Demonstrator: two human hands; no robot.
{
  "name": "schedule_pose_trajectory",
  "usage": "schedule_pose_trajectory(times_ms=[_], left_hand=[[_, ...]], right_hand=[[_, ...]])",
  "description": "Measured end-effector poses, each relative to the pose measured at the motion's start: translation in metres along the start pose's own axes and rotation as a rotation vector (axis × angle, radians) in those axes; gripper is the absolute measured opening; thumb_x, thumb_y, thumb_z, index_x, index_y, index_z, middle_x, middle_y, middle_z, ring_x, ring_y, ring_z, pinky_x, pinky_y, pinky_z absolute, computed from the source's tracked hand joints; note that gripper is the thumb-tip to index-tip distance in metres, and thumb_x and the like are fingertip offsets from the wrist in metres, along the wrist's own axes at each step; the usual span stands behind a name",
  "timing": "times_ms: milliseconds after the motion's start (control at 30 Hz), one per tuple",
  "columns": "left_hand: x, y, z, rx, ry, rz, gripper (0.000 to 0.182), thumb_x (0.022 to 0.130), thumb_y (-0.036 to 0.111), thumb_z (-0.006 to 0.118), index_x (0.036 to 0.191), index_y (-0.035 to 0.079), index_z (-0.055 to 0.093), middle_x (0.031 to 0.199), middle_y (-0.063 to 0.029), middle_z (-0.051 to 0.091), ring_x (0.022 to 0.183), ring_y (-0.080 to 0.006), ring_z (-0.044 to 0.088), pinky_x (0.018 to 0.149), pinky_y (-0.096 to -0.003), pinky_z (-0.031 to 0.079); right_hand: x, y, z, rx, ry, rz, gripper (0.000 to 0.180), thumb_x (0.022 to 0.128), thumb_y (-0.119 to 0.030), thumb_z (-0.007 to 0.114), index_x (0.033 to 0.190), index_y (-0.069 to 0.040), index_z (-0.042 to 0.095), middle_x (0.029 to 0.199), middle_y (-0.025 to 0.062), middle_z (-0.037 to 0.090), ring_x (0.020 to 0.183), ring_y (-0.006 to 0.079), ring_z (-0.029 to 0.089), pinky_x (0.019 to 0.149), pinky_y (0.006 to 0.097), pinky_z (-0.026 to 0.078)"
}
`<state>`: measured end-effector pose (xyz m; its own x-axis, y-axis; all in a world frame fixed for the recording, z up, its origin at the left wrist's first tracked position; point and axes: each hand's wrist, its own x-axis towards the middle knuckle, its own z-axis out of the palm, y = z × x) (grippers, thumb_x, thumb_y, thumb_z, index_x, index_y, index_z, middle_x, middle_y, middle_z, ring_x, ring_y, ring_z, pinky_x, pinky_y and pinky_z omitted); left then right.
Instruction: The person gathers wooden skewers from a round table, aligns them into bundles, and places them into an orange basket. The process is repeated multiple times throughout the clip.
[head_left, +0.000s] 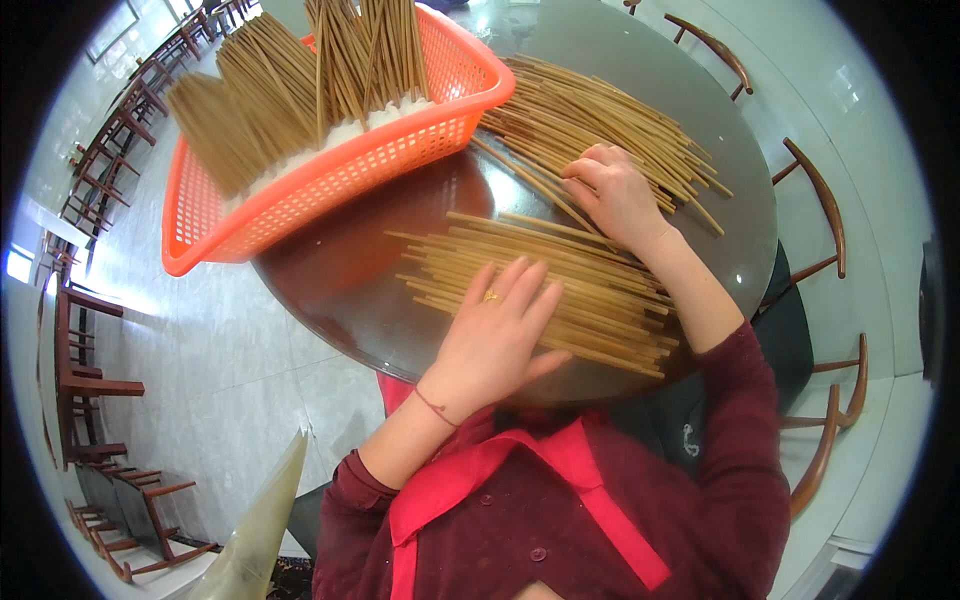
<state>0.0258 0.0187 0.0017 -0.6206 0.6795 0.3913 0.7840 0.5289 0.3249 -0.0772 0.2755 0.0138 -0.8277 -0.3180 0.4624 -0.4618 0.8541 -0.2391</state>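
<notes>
My left hand (501, 330) rests palm down, fingers spread, over a flat layer of wooden chopsticks (600, 315) lying side by side near the table's front edge. A ring and a thin red bracelet are on it. My right hand (619, 195) reaches to the near edge of a larger pile of chopsticks (607, 112), its fingers curled down. Whether its fingertips grip a stick is hidden. A few loose chopsticks (536, 180) slant between the pile and the layer. Far left, an orange plastic basket (360, 169) holds several upright bundles of chopsticks (270, 75).
White lining (382, 116) shows inside the basket, around the sticks' lower ends. Everything stands on a round, glossy dark table (360, 300). Wooden chairs (817, 202) ring its right side. A translucent plastic sheet or bag (259, 525) rises at lower left. More tables and chairs (112, 150) line the room's left.
</notes>
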Motion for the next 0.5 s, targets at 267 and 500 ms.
schedule_pose_trajectory(times_ms=[267,500], left_hand=[[0.001,-0.001,0.0,-0.022,0.01,0.0,0.074,0.084,0.047,0.081,0.142,0.005,0.059,0.147,-0.0165,0.056,0.143,-0.0344,0.05,0.12,-0.0527,0.036],[-0.001,-0.004,0.004,-0.018,0.037,0.009,0.076,0.083,0.048,0.081,0.142,0.005,0.059,0.148,-0.0168,0.057,0.143,-0.0345,0.049,0.121,-0.0526,0.036]], right_hand=[[0.072,-0.082,0.038,0.168,-0.528,-0.103,0.016,0.093,-0.02,0.069,0.101,-0.009,0.076,0.105,0.0156,0.075,0.103,0.0368,0.071,0.091,0.0473,0.056],[0.099,-0.134,-0.028,0.148,-0.456,-0.233,0.022,0.091,-0.016,0.067,0.108,-0.005,0.073,0.102,0.0193,0.073,0.09,0.0349,0.073,0.082,0.0428,0.057]])
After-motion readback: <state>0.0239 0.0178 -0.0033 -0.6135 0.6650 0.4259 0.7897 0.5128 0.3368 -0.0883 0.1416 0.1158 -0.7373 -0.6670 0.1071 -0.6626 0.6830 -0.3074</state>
